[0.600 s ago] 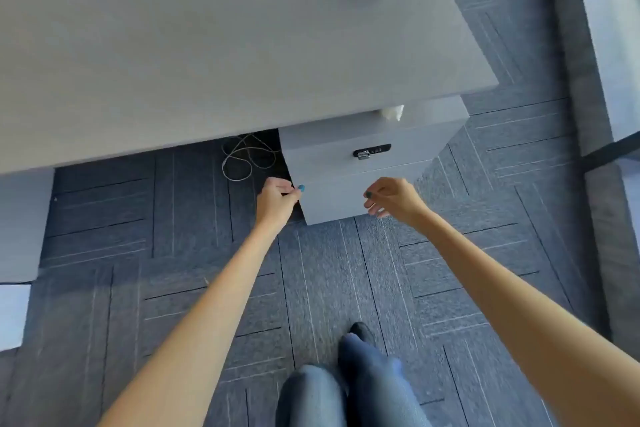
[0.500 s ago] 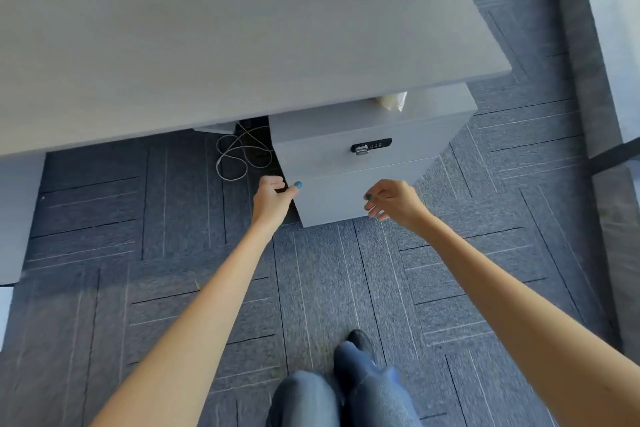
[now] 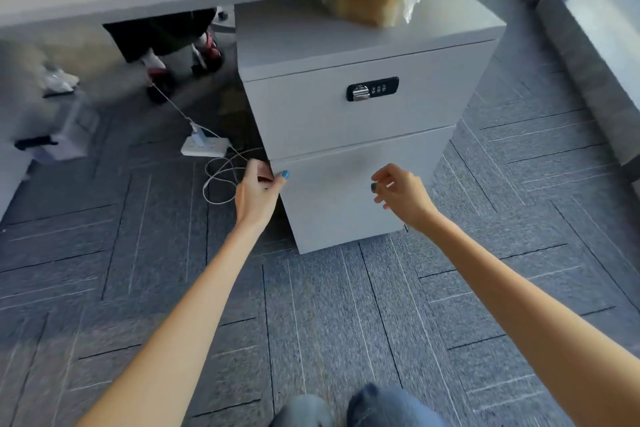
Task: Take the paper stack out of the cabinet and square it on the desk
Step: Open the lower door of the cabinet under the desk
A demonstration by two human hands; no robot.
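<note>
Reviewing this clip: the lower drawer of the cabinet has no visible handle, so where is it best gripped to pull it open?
Probably at the left edge of the lower drawer, from the side. Its front is flat, with no pull showing; the lock sits on the upper drawer. The left hand already pinches that upper-left corner; the right hand hovers in front, fingers loose, holding nothing.

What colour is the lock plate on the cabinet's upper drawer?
Black, with a silver latch at its left end; the lock plate shows in the head view.
</note>
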